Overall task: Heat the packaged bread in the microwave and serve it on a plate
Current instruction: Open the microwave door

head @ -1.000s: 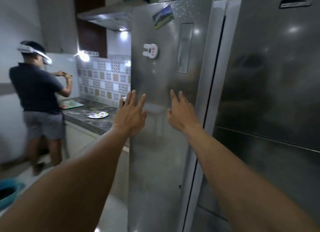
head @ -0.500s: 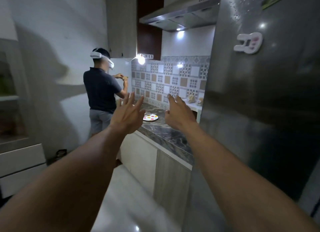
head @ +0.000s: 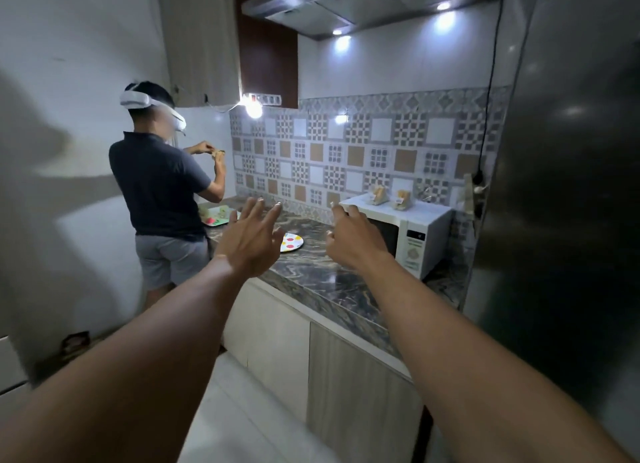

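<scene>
A white microwave [head: 420,235] stands on the marble counter [head: 322,275] beside the refrigerator, its door closed. Two packaged breads [head: 378,195] [head: 401,199] sit on its top. A white plate with coloured dots [head: 292,242] lies on the counter left of the microwave. My left hand [head: 247,242] is stretched out in the air in front of the plate, fingers spread and holding nothing. Over the counter, just in front of the microwave's left side, my right hand [head: 353,239] hangs with loosely bent fingers, empty too.
Another person [head: 162,192] stands at the far left end of the counter, handling food over a green tray [head: 216,220]. The dark refrigerator [head: 561,185] fills the right side. A range hood [head: 346,5] hangs above, with cabinets under the counter and pale floor below.
The view has swung left from the refrigerator door to the counter, bringing the microwave and breads into sight. Both hands stay raised and empty; the right hand's fingers have bent a little.
</scene>
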The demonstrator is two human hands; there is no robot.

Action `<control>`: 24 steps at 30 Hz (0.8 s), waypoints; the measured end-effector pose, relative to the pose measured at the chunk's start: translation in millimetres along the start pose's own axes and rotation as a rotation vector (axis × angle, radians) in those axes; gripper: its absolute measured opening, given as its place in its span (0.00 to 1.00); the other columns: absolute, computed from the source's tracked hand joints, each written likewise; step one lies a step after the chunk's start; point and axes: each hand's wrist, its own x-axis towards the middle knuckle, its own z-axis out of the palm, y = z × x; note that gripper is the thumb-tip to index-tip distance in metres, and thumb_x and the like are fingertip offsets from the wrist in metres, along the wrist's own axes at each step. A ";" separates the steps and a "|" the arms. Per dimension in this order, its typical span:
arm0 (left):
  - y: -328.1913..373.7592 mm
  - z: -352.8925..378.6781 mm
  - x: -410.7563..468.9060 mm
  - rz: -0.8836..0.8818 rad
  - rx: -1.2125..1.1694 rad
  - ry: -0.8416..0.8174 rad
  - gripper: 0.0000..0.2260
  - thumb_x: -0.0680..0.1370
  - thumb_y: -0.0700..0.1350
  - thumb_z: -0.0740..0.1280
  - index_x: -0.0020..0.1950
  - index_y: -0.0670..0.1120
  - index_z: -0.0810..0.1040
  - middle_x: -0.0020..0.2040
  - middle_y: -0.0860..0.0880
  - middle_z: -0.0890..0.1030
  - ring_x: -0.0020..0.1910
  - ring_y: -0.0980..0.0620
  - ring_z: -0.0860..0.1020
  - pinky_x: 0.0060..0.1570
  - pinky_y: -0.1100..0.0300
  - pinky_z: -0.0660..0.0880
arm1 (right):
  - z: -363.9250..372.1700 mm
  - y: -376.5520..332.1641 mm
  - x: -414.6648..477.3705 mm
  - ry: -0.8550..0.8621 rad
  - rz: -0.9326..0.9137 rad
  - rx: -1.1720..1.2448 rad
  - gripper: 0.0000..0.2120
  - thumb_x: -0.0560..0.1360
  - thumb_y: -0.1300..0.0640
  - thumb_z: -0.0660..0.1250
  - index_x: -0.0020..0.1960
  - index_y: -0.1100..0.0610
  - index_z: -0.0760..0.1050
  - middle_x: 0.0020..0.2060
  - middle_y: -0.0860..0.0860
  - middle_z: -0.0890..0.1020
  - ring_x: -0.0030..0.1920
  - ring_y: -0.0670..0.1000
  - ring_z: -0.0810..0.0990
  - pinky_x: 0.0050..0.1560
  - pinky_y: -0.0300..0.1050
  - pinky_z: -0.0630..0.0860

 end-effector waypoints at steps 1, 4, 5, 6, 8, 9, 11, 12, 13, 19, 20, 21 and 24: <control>-3.2 10.4 16.7 0.011 -0.005 0.006 0.25 0.84 0.53 0.54 0.81 0.49 0.57 0.80 0.39 0.59 0.80 0.39 0.53 0.76 0.39 0.55 | 7.1 7.3 15.4 0.005 0.013 0.003 0.30 0.80 0.53 0.60 0.79 0.57 0.56 0.73 0.58 0.65 0.71 0.61 0.66 0.66 0.60 0.70; -8.3 43.5 71.4 0.041 -0.035 -0.021 0.26 0.84 0.54 0.53 0.82 0.50 0.55 0.80 0.39 0.57 0.80 0.40 0.52 0.77 0.40 0.52 | 25.5 33.8 64.5 0.016 0.055 -0.002 0.30 0.80 0.54 0.60 0.79 0.57 0.55 0.73 0.59 0.64 0.71 0.61 0.65 0.66 0.58 0.70; -9.9 53.4 88.9 0.053 -0.040 -0.029 0.26 0.84 0.54 0.53 0.82 0.50 0.55 0.81 0.40 0.57 0.81 0.41 0.51 0.77 0.40 0.52 | 29.8 42.3 80.2 0.021 0.070 -0.008 0.29 0.80 0.54 0.59 0.79 0.57 0.55 0.74 0.59 0.64 0.71 0.61 0.65 0.65 0.57 0.70; -11.2 63.3 106.6 0.063 -0.050 -0.030 0.26 0.85 0.54 0.52 0.82 0.51 0.54 0.81 0.40 0.56 0.81 0.41 0.51 0.78 0.40 0.51 | 33.8 50.5 95.3 0.022 0.092 -0.017 0.29 0.80 0.54 0.58 0.79 0.57 0.54 0.74 0.59 0.63 0.72 0.61 0.65 0.65 0.57 0.69; -10.7 82.1 142.3 0.090 -0.073 -0.024 0.25 0.85 0.54 0.51 0.82 0.51 0.53 0.81 0.40 0.55 0.81 0.42 0.50 0.78 0.41 0.49 | 40.9 66.4 124.5 0.017 0.144 -0.027 0.30 0.81 0.54 0.57 0.80 0.56 0.53 0.76 0.58 0.61 0.73 0.61 0.63 0.66 0.57 0.67; -10.0 92.2 159.4 0.100 -0.087 -0.022 0.25 0.85 0.54 0.51 0.82 0.52 0.53 0.81 0.41 0.54 0.81 0.42 0.49 0.78 0.41 0.49 | 45.2 74.1 138.7 0.017 0.164 -0.028 0.30 0.81 0.54 0.57 0.80 0.56 0.53 0.76 0.58 0.61 0.73 0.61 0.63 0.67 0.57 0.67; -7.7 113.7 188.2 0.126 -0.106 -0.031 0.25 0.85 0.55 0.51 0.82 0.52 0.53 0.82 0.41 0.54 0.81 0.43 0.49 0.79 0.42 0.49 | 54.4 88.3 163.7 0.018 0.194 -0.031 0.30 0.80 0.54 0.57 0.80 0.56 0.53 0.77 0.58 0.60 0.74 0.60 0.63 0.68 0.57 0.67; -6.4 124.3 200.4 0.139 -0.117 -0.039 0.25 0.85 0.55 0.51 0.82 0.52 0.53 0.82 0.41 0.54 0.81 0.43 0.49 0.78 0.42 0.49 | 58.3 94.9 174.5 0.019 0.212 -0.034 0.30 0.80 0.54 0.57 0.80 0.56 0.53 0.77 0.57 0.60 0.74 0.60 0.63 0.68 0.58 0.67; -5.5 134.8 212.6 0.152 -0.132 -0.042 0.25 0.85 0.55 0.51 0.82 0.52 0.53 0.81 0.41 0.54 0.81 0.42 0.49 0.78 0.42 0.50 | 62.0 102.1 185.4 0.025 0.230 -0.039 0.30 0.80 0.54 0.57 0.80 0.56 0.53 0.77 0.57 0.61 0.74 0.60 0.63 0.68 0.58 0.68; 1.3 196.5 291.3 0.239 -0.218 -0.065 0.25 0.84 0.55 0.51 0.81 0.52 0.56 0.81 0.41 0.57 0.81 0.42 0.50 0.78 0.41 0.51 | 87.0 146.1 240.7 0.051 0.343 -0.064 0.30 0.78 0.58 0.58 0.79 0.56 0.54 0.76 0.57 0.62 0.73 0.60 0.64 0.67 0.56 0.68; 2.2 207.7 305.8 0.256 -0.234 -0.064 0.24 0.84 0.55 0.52 0.81 0.52 0.57 0.81 0.42 0.58 0.81 0.42 0.51 0.78 0.40 0.51 | 92.8 154.6 249.4 0.052 0.367 -0.071 0.30 0.78 0.58 0.57 0.79 0.56 0.55 0.76 0.57 0.62 0.73 0.60 0.64 0.67 0.56 0.68; 3.2 219.1 320.4 0.276 -0.249 -0.062 0.24 0.84 0.54 0.52 0.80 0.52 0.58 0.81 0.42 0.58 0.81 0.42 0.52 0.78 0.40 0.52 | 98.6 163.2 257.7 0.056 0.387 -0.075 0.30 0.78 0.59 0.57 0.79 0.57 0.55 0.76 0.57 0.62 0.73 0.60 0.64 0.68 0.56 0.67; 7.9 253.3 363.5 0.357 -0.267 -0.068 0.24 0.84 0.55 0.53 0.80 0.51 0.59 0.79 0.42 0.62 0.80 0.41 0.55 0.76 0.38 0.55 | 116.5 188.2 280.8 0.085 0.464 -0.063 0.31 0.76 0.61 0.56 0.79 0.57 0.56 0.75 0.57 0.63 0.72 0.61 0.65 0.67 0.56 0.67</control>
